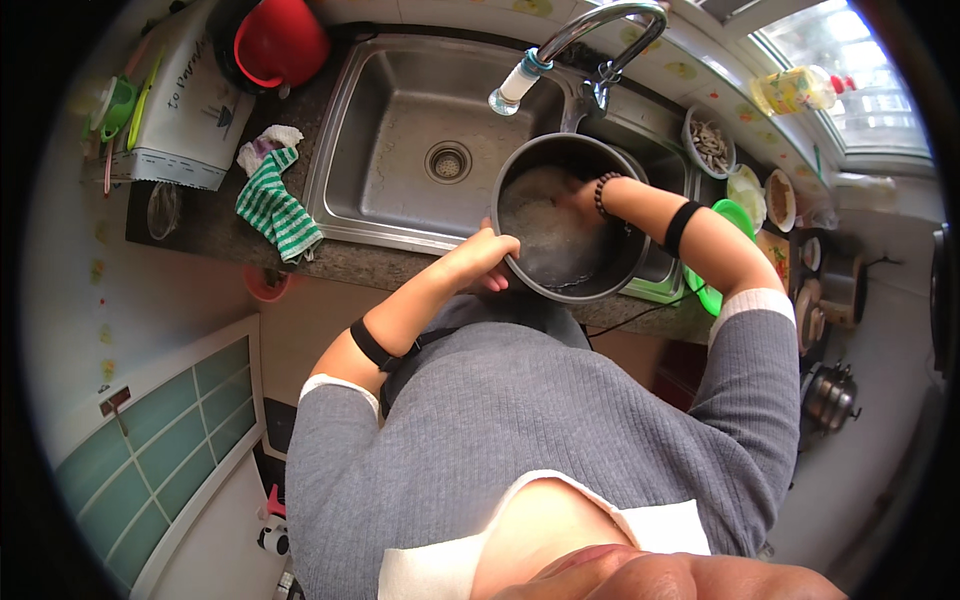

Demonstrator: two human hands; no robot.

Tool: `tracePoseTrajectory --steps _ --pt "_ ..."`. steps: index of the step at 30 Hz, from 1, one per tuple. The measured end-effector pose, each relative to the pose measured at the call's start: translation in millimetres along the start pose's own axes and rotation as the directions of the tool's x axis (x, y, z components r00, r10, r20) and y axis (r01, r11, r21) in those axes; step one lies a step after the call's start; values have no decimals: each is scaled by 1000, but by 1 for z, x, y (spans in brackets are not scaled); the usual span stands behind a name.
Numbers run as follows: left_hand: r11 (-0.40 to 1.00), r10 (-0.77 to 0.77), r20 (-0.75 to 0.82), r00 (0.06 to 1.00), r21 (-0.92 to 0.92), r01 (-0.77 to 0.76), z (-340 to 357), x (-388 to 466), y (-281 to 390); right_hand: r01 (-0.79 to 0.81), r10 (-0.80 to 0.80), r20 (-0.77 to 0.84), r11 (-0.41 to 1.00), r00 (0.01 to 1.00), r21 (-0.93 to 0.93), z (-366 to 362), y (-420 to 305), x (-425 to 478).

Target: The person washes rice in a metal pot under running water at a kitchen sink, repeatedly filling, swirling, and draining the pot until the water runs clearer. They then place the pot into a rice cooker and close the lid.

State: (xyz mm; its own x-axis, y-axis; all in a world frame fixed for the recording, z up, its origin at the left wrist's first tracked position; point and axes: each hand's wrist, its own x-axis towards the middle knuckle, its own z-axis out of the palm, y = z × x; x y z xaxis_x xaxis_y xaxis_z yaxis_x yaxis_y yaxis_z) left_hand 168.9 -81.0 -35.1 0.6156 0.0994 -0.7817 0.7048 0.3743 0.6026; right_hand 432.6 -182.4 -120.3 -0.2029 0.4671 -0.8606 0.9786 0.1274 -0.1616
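A round dark metal pot [574, 291] is tilted at the sink's divider, with cloudy water and what looks like pale grains inside. My left hand [491, 259] grips its near left rim, thumb on the edge and fingers beneath. Inside the pot is my right hand [581, 204], blurred and partly under the cloudy water; its finger positions cannot be made out. A beaded bracelet circles that wrist. The stainless steel sink [405, 142] lies behind and left of the pot. Above its far edge curves a chrome faucet [600, 15] with a white and blue filter nozzle [517, 84].
A green-striped cloth [274, 202] lies left of the sink, near a red container [281, 41]. To the right stand a bowl of pale strips [710, 142], more food bowls and a green plastic basin [733, 217]. An oil bottle [795, 90] is by the window. A black cable crosses the counter edge.
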Motion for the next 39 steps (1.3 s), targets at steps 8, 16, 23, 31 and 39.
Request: tracePoseTrajectory --steps 8,16,23,31,39 --pt "999 0 79 997 34 -2 -2 -3 -8 267 -298 -69 921 952 -285 -46 -119 0" --pt "1000 -26 107 994 10 25 -4 -4 -15 -10 0 148 997 989 70 -59 -42 -12" --pt "1000 -10 125 992 22 7 -1 -9 -12 234 -251 -26 931 968 -280 -64 -137 -17" --pt "997 15 87 996 -80 -8 -7 -11 -12 -196 222 -154 966 963 168 -67 -39 -23" --pt "997 13 99 995 -80 -5 -3 -10 -13 193 -204 -40 962 978 -192 -61 -130 -15"
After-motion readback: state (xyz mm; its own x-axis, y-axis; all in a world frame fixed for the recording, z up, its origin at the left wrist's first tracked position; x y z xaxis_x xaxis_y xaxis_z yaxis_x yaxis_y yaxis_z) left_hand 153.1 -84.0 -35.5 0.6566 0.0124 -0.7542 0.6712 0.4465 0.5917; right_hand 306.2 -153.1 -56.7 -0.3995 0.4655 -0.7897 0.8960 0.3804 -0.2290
